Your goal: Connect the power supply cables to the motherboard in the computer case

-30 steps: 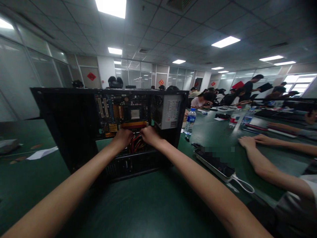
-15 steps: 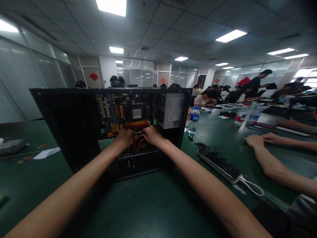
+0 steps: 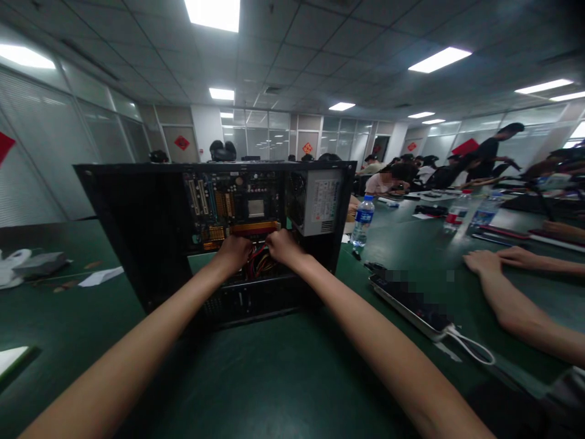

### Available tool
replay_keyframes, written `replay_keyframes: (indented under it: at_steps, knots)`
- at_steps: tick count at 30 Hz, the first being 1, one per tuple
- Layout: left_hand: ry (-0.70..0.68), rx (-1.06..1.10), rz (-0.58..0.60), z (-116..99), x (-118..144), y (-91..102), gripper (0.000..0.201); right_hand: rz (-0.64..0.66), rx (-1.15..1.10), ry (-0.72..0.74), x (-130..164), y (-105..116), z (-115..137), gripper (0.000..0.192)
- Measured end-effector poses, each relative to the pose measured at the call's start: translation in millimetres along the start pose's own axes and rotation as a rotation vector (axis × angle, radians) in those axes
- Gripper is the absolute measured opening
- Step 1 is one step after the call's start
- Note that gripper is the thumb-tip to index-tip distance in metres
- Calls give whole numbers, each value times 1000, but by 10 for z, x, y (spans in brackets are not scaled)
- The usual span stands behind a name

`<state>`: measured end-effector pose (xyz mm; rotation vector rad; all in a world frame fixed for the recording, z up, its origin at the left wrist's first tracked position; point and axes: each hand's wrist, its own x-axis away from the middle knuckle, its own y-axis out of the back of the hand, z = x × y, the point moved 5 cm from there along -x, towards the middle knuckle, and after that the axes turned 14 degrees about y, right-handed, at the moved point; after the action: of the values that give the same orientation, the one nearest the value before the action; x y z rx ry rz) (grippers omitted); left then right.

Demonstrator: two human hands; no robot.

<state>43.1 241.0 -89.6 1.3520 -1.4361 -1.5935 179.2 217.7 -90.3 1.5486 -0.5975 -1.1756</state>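
The green table (image 3: 283,378) fills the lower view, and on it in front of you stands the open black computer case (image 3: 150,231), upright, its open side facing you. It sits a little further right in the view than half a second ago, and a white sheet has come into view at the lower left edge. Inside, the motherboard (image 3: 233,210) lies against the back wall, with the grey power supply (image 3: 320,201) in the upper right corner. To your right a co-worker's forearms (image 3: 512,299) rest on the table, beside a power strip (image 3: 411,305); a water bottle (image 3: 363,221) stands just right of the case. Your left hand (image 3: 235,251) and right hand (image 3: 281,246) stay where they were, close together at the bundle of red and yellow cables (image 3: 258,263) below the motherboard. Both are curled with fingers tucked in among the cables, but you cannot tell what each grip is closed on.
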Motion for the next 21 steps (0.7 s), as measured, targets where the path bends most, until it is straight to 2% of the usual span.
replay_keyframes:
  at_steps: [4, 7, 10, 12, 14, 15, 16, 17, 18, 19, 21]
  knots:
    - [25, 46, -63, 52, 56, 81, 32, -12, 15, 44, 19, 5, 9, 31]
    - [42, 95, -149, 108, 207, 241, 36, -143, 39, 120, 119, 125, 96, 31]
    - [10, 155, -200, 124, 509, 368, 35, -388, 115, 370, 366, 459, 355, 29]
    - [-5, 76, -170, 120, 750, 338, 38, -587, 168, 645, 641, 806, 586, 33]
    - [-21, -65, -144, 119, 967, 240, 46, -1018, 106, 769, 999, 1281, 648, 29]
    - [-40, -142, -131, 120, 1052, 175, 49, -1239, 34, 765, 1162, 1494, 590, 25]
    - [-66, -194, -146, 120, 1118, 122, 50, -1456, -73, 692, 1293, 1666, 456, 26]
    - [-89, -232, -160, 124, 1162, 72, 51, -1639, -175, 573, 1383, 1775, 273, 28]
    - [-105, -258, -181, 131, 1185, 33, 52, -1754, -264, 415, 1417, 1816, 54, 30]
    - [-115, -272, -206, 137, 1192, 5, 52, -1804, -337, 252, 1405, 1795, -182, 33]
    - [-127, -285, -255, 142, 1181, -23, 53, -1676, -459, 39, 1242, 1613, -640, 40]
